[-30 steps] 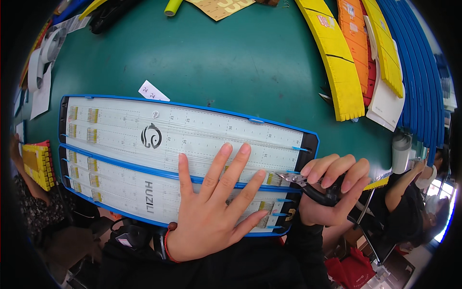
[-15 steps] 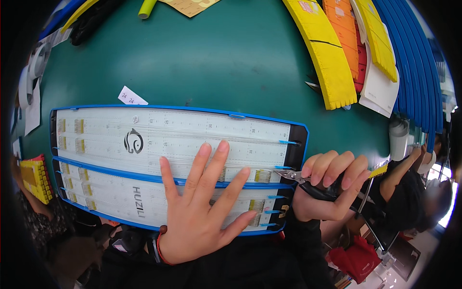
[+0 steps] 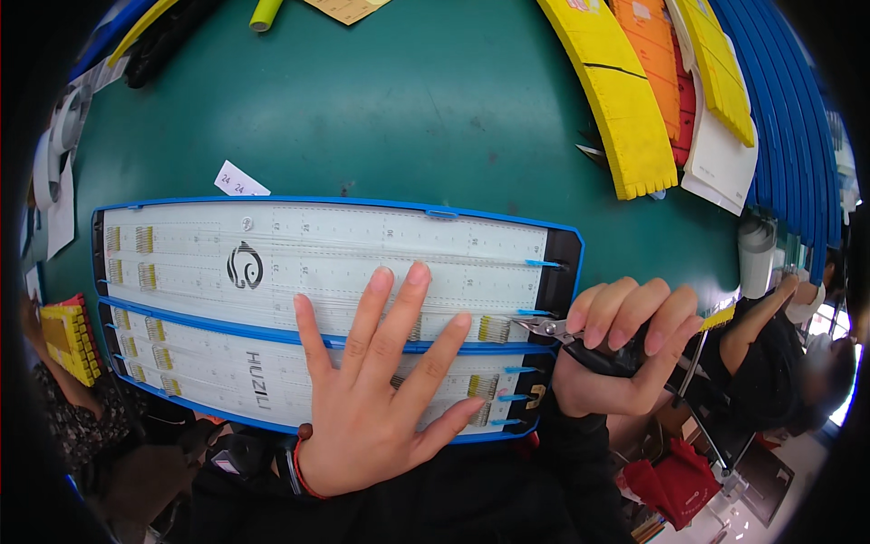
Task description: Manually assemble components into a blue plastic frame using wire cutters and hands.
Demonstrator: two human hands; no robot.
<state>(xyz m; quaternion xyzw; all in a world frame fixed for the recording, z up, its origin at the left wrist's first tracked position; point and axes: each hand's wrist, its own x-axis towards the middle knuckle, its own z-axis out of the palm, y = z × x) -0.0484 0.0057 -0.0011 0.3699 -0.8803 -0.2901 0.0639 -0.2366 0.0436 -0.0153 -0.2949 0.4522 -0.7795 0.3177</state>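
A long, blue-framed fishing rig case (image 3: pixel 353 209) lies open on the table, its two white, ruler-marked halves side by side. Thin lines run along it between small wire coils (image 3: pixel 146 276) and blue tabs (image 3: pixel 542 263) near the right end. My left hand (image 3: pixel 381 372) rests spread and flat across both halves, fingers apart and holding nothing. In my right hand (image 3: pixel 630 340) is a pair of small metal pliers or cutters (image 3: pixel 551 330) with dark handles. Their jaws meet the near blue tab at the right end of the far half; whether they grip it is unclear.
On the green table (image 3: pixel 362 118), a white paper slip (image 3: pixel 241 179) sits behind the case. Yellow strips (image 3: pixel 625 118), an orange strip (image 3: pixel 654 77) and blue cases (image 3: pixel 788 127) are piled at the far right. Another person (image 3: pixel 779 344) sits beyond the right edge.
The whole view has shifted very slightly. Both hands, the pliers and the case keep nearly the same places relative to one another.
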